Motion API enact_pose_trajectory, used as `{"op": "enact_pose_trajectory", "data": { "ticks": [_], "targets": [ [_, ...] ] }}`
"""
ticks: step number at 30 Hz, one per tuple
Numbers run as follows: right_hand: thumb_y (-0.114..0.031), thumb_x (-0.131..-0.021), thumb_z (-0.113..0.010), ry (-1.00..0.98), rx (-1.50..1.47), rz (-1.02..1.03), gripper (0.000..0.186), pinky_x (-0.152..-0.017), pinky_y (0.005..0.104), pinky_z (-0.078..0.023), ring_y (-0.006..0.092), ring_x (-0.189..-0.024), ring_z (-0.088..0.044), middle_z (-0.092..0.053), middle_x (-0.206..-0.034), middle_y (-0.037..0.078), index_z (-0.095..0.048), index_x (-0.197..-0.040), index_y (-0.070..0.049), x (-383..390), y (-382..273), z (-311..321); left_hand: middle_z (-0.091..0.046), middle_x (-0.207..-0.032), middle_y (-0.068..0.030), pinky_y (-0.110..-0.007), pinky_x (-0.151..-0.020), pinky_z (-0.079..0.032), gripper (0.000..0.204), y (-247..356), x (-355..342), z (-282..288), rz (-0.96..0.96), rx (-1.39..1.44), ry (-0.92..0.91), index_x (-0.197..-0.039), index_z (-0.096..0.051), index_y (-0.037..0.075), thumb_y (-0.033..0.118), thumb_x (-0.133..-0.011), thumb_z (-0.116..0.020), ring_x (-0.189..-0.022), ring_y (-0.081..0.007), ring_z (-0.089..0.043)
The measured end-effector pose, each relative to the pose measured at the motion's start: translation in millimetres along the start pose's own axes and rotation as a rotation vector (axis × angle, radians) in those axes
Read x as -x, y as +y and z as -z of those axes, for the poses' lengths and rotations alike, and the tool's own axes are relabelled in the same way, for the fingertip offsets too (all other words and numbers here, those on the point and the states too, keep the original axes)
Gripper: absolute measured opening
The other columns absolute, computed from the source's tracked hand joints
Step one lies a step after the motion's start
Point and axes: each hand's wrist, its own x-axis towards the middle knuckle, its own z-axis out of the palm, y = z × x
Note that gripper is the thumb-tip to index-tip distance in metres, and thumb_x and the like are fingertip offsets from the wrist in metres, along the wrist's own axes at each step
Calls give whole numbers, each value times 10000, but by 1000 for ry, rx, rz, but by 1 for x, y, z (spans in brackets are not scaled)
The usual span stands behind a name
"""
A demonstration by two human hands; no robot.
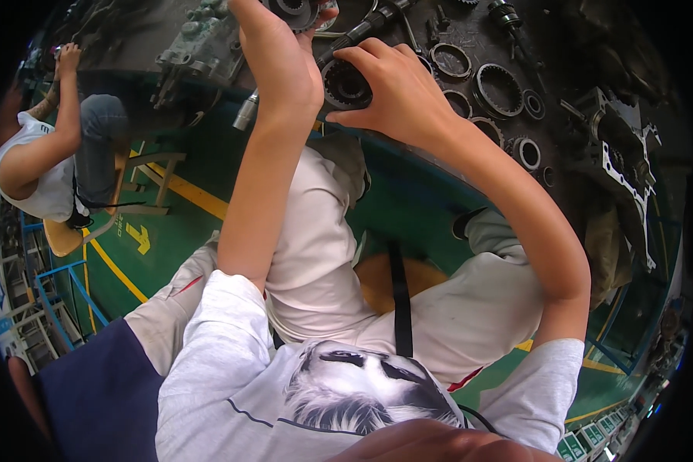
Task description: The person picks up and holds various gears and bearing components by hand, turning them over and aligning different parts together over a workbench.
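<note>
My left hand (280, 58) is gripping a gear (294, 9), right hand (405, 94) arching over a ring (345, 86), hold unclear; floor markings (138, 239) showing.

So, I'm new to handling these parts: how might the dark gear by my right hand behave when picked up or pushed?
The gear looks metallic, so it's probably stiff and rather heavy for its size. Its round outline suggests it could roll if stood on edge.

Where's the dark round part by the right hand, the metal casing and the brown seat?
Dark round part (340, 97), head view: its lower face.
Metal casing (621, 175), head view: its pale edge.
Brown seat (373, 280), head view: its bare top.
</note>
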Motion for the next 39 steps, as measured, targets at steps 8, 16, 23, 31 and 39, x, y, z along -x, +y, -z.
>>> {"op": "enact_pose_trajectory", "data": {
  "ticks": [8, 16, 23, 31, 39],
  "targets": [
    [-392, -661, -858, -3, 17, -28, 653, -864, 385, -430, 302, -953, -622, -626, -987, 143, -634, -1144, -13, 1, 0, 3, -670, -946, -64, -324, -725, -531, 405, 0, 1, -3, 34, 13, 17, -1099, -569, 82, 441, -1053, -385, -823, -190, -665],
    [-396, -631, -879, 54, -8, -18, 640, -857, 390, -440, 308, -943, -615, -625, -958, 137, -644, -1080, -5, 0, -3, -5, -673, -1055, -179, -401, -836, -534, 479, 2, -6, 3, 56, -139, 10, -1171, -557, 10, 388, -1011, -311, -960, -294, -672],
    [-397, -631, -878, 55, 35, 5, 603, -858, 393, -443, 303, -961, -613, -626, -951, 132, -641, -1027, -9, 0, -5, -6, -672, -1021, -182, -394, -806, -537, 471, -1, -4, -4, 57, -170, 12, -1147, -554, -1, 375, -1015, -302, -936, -288, -668],
    [-399, -629, -874, 45, -16, -29, 616, -857, 391, -449, 307, -964, -613, -633, -956, 146, -645, -1038, -1, 1, -3, -4, -668, -1018, -164, -380, -789, -533, 464, -4, 3, -12, 64, -197, 3, -1168, -543, 14, 379, -1017, -300, -916, -269, -663],
    [-479, -632, -853, 254, -104, -257, 684, -865, 420, -527, 341, -940, -677, -703, -987, 209, -695, -1053, 37, -26, 56, 52, -671, -1015, -161, -372, -766, -534, 483, -5, 6, -5, -86, -193, 37, -1240, -521, 15, 383, -1010, -310, -893, -265, -668]
  ]
}}
